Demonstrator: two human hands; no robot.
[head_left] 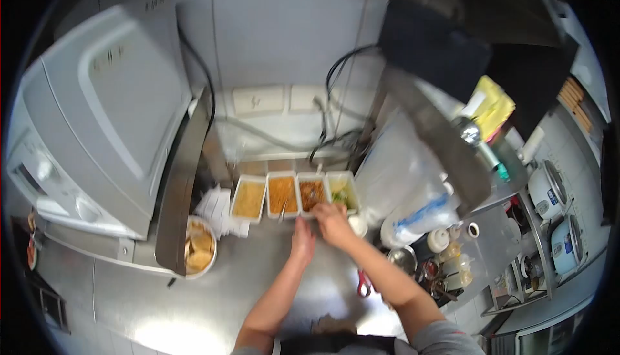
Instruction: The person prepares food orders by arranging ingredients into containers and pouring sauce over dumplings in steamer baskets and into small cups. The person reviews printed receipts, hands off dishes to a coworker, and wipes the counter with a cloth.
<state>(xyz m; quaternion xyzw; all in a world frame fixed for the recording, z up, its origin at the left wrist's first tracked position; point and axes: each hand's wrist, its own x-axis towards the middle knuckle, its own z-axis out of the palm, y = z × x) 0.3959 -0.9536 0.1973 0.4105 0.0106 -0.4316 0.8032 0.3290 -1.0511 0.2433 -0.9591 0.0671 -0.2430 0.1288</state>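
Note:
Four white rectangular tubs stand side by side against the wall. From the left they hold a tan crumbly food, an orange food with a metal spoon handle, a reddish-brown food, and pale and green pieces. My right hand is at the front of the two right-hand tubs, its fingers curled inward. Just below the third tub is my left hand, fingers drawn together and pointing at the tub. Whatever either hand pinches is too small or hidden to identify.
Left of the tubs lie white paper slips and a round tub of yellowish pieces. A large white appliance fills the left. Plastic bags, red-handled scissors, a metal bowl and bottles are right.

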